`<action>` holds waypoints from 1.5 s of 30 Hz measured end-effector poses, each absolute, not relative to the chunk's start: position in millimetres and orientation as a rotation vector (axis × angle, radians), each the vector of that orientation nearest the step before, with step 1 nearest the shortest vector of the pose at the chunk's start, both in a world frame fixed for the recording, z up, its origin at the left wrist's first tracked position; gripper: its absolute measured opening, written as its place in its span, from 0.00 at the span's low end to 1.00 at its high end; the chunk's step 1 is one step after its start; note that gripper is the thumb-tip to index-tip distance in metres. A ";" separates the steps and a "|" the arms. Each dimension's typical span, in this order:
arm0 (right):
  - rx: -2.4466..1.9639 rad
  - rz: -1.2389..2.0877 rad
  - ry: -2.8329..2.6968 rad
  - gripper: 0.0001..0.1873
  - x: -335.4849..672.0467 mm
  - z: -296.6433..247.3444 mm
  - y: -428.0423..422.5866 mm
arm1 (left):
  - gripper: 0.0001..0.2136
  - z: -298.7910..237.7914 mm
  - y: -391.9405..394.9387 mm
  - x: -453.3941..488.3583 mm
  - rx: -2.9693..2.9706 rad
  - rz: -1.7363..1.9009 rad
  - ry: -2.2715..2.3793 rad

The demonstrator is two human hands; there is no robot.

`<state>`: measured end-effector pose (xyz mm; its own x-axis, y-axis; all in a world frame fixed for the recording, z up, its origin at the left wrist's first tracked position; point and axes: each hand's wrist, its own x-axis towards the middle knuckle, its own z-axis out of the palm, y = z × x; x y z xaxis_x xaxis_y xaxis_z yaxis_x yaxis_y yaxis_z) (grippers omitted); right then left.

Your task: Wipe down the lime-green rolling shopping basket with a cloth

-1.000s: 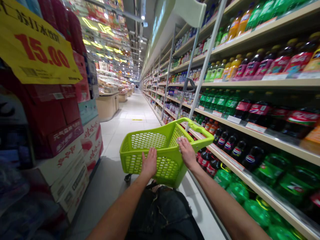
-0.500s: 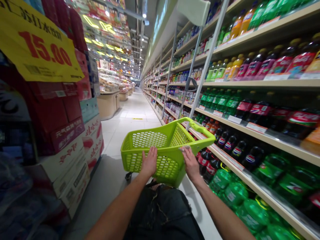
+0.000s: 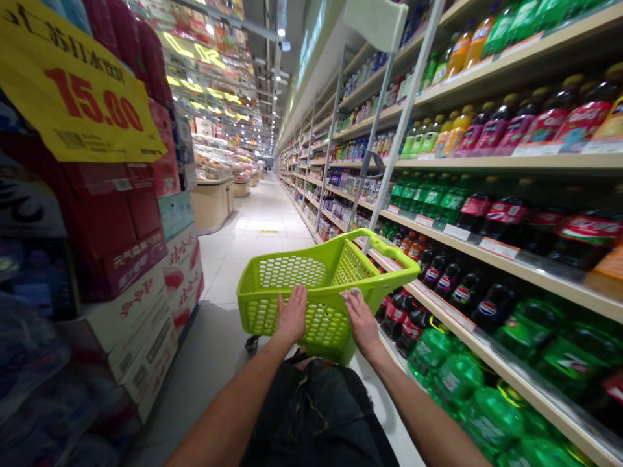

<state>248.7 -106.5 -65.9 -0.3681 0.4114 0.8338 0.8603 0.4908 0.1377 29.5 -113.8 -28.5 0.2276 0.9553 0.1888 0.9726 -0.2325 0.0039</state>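
Note:
A lime-green plastic shopping cart (image 3: 265, 316) with perforated sides stands sideways before my knees, its handle (image 3: 406, 263) to the right. My left hand (image 3: 292, 316) lies against the near side, fingers stretched up to the rim and thumb apart. On the same side, farther right, my right hand (image 3: 363, 321) presses a small whitish tissue (image 3: 351, 294) onto the cart just under the rim. Most of the tissue is hidden beneath the fingers. Nothing is visible in the part of the basket I can see.
Drink shelves (image 3: 462, 237) with several rows of bottles run along the right, close to the handle. Stacked cartons (image 3: 129, 305) under a yellow price sign (image 3: 82, 91) stand at left. A tiled aisle (image 3: 257, 220) leads away past a display counter (image 3: 211, 204).
My right hand has slid left along the cart's near side with the tissue, away from the handle. My left hand stays about where it was on the side.

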 end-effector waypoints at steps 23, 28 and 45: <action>-0.955 -0.647 -1.944 0.24 187.3 -59.7 -97.0 | 0.36 -29.5 -117.3 27.8 -2.381 -0.300 -1.843; -0.895 -0.666 -2.118 0.22 181.9 -95.7 -106.4 | 0.35 -32.8 -117.6 20.5 -2.389 -0.338 -1.784; -0.868 -0.615 -2.146 0.20 139.4 -82.9 -104.6 | 0.34 -39.4 -116.8 -33.5 -2.257 -0.414 -1.904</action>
